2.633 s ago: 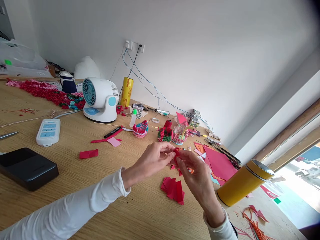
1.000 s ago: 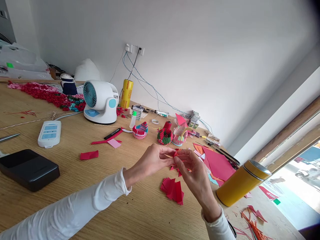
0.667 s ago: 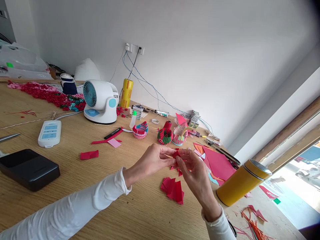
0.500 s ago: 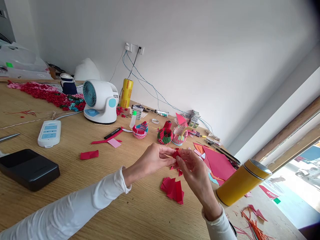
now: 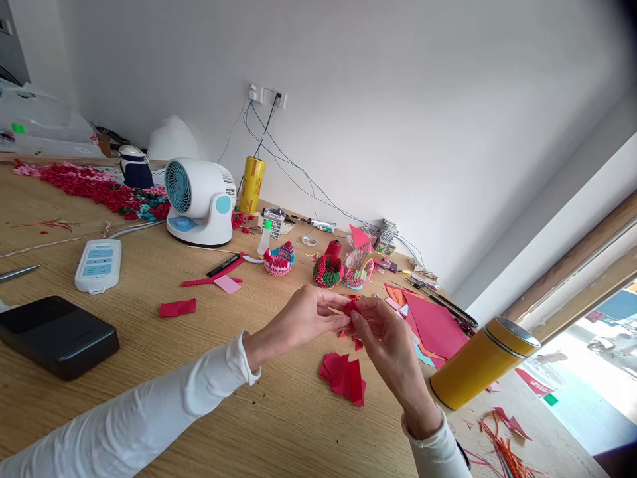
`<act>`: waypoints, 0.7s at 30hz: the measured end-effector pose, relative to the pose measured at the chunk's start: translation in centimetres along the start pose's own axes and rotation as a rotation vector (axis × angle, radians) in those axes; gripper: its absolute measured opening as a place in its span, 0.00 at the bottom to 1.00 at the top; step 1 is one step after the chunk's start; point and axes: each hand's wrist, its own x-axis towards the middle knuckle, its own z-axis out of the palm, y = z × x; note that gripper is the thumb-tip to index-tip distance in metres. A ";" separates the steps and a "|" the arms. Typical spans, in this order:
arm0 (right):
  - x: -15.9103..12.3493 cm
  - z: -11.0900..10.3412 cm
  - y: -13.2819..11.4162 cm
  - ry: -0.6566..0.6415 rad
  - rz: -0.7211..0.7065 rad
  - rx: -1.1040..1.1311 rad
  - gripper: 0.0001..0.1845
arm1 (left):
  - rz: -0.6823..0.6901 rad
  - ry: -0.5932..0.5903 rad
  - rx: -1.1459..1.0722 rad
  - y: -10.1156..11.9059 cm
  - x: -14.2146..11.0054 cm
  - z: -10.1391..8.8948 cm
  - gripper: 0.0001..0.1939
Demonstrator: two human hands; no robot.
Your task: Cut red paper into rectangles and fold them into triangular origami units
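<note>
Between my two hands is a small folded piece of red paper (image 5: 352, 307), partly covered by fingers. My left hand (image 5: 311, 315) pinches it from the left, and my right hand (image 5: 385, 332) grips it from the right, thumb toward me. Just below them on the table lies a loose pile of red paper pieces (image 5: 342, 378). Several small red folded bits show behind and under the hands. Beyond stand a green and red folded-paper basket (image 5: 328, 271), a pink and blue paper piece shaped like a bird (image 5: 279, 259) and a pale pink paper model (image 5: 357, 265).
A yellow thermos (image 5: 482, 365) stands right of my right hand, beside red paper sheets (image 5: 438, 325). To the left are a white fan (image 5: 202, 199), a power strip (image 5: 98, 265), a black power bank (image 5: 57, 337), a black cutter (image 5: 223, 264) and a red paper strip (image 5: 178, 308).
</note>
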 end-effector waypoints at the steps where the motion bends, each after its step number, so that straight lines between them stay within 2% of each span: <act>1: 0.0 0.0 0.0 -0.001 0.000 -0.003 0.10 | 0.005 -0.011 0.000 0.0 0.0 -0.1 0.21; 7: 0.0 -0.1 0.2 -0.006 0.005 0.011 0.10 | 0.011 -0.007 -0.005 -0.3 0.1 -0.1 0.20; 12: -0.1 0.1 0.2 0.020 -0.012 -0.060 0.08 | -0.009 0.010 0.017 -0.5 0.1 0.1 0.21; 16: -0.3 0.4 0.0 0.049 -0.042 -0.203 0.07 | 0.002 0.054 0.034 -0.8 0.1 0.6 0.18; 21: -0.4 0.7 0.5 0.085 -0.121 -0.460 0.08 | 0.078 0.152 0.068 -1.2 -0.1 1.8 0.13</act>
